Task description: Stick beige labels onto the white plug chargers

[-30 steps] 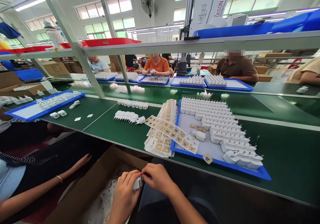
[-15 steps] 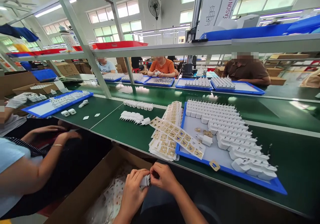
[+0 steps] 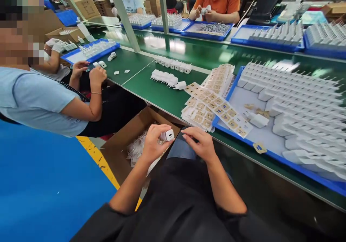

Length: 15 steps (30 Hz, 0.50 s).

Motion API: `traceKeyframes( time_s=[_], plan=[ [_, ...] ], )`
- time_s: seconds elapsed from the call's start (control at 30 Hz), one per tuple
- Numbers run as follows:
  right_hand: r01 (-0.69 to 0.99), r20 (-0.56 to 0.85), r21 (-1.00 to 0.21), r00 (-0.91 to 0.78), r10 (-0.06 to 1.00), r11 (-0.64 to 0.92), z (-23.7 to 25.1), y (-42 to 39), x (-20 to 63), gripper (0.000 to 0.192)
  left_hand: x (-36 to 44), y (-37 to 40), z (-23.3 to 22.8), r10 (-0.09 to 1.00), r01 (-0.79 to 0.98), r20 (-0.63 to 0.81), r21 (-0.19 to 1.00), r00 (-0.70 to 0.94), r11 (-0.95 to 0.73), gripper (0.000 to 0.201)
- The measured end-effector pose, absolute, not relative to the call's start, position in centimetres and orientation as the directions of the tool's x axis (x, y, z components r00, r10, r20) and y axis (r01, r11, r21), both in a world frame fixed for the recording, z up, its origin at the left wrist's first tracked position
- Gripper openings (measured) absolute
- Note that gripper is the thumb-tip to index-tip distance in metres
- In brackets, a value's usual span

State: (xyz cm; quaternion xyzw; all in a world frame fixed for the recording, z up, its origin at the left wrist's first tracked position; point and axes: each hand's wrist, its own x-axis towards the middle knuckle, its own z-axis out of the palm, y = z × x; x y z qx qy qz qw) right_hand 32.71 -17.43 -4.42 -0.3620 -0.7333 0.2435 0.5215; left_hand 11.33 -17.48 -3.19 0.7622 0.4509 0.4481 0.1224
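Head view: left hand [image 3: 153, 144] grips white charger [image 3: 168, 135], port facing camera.

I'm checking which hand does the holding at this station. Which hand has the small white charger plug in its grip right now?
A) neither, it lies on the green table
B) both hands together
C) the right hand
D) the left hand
D: the left hand pinches the white charger plug at its fingertips above the cardboard box, while the right hand is open beside it, apart from the plug.

White charger [image 3: 168, 135] in left hand [image 3: 153, 145], right hand [image 3: 200, 144] just beside, over cardboard box [image 3: 127, 143].
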Motion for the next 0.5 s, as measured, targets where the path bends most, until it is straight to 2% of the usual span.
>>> traceKeyframes(
  time_s=[0.1,0.27,0.5],
  plan=[
    [0.323,0.658,-0.662,-0.183,0.731,0.677,-3.2,-17.9,32.0,0.021,12.0,-18.2,-2.3,0.771,0.576,0.605,0.565,0.198,-0.591,0.036],
    [0.413,0.726,-0.557,-0.18,0.664,0.721,-2.9,-18.2,31.2,0.016,13.0,-18.7,-2.1,0.733,0.589,0.628,0.498,0.262,-0.636,0.032],
    [0.559,0.668,-0.463,-0.29,0.685,0.688,-3.2,-18.9,31.8,0.013,12.8,-19.2,-1.8,0.703,0.697,0.602,0.315,0.378,-0.645,0.026]
  ],
)
